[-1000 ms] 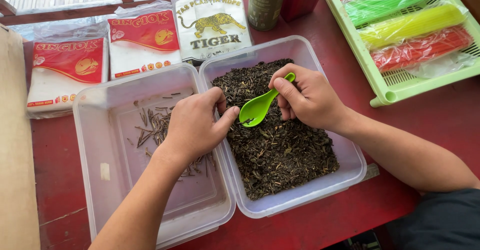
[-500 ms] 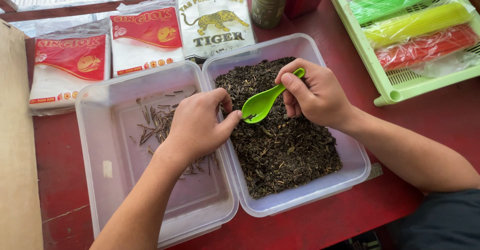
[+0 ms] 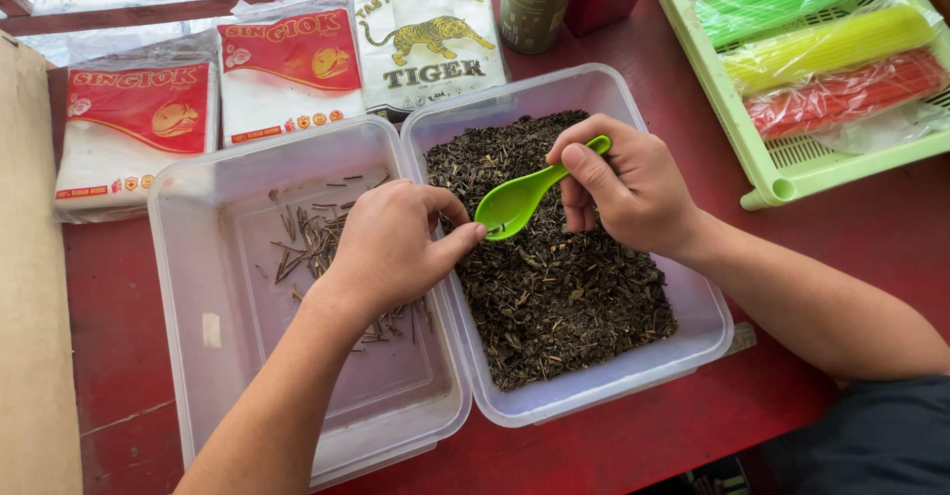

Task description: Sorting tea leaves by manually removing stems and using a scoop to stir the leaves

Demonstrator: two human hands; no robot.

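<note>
My left hand (image 3: 386,247) is curled over the wall where two clear tubs meet, and its thumb tip touches the bowl of the green spoon (image 3: 524,196). I cannot tell if its fingers pinch anything. My right hand (image 3: 623,183) grips the spoon by its handle and holds it just above the dry tea leaves (image 3: 554,277).

The leaves fill the right tub (image 3: 604,381). The left tub (image 3: 188,356) has only a small heap of thin brown sticks (image 3: 307,243), at about 9 o'clock from my left hand. Both tubs sit on a red table (image 3: 871,247).

Farther off, at 11 and 12 o'clock, three packs of plastic bags (image 3: 287,69) lie side by side. A dark green can (image 3: 534,0) stands at 12 o'clock, past the right tub. At 2 o'clock a light green tray (image 3: 762,173) holds bundles of bright straws (image 3: 811,49), pink, green, yellow and red.
</note>
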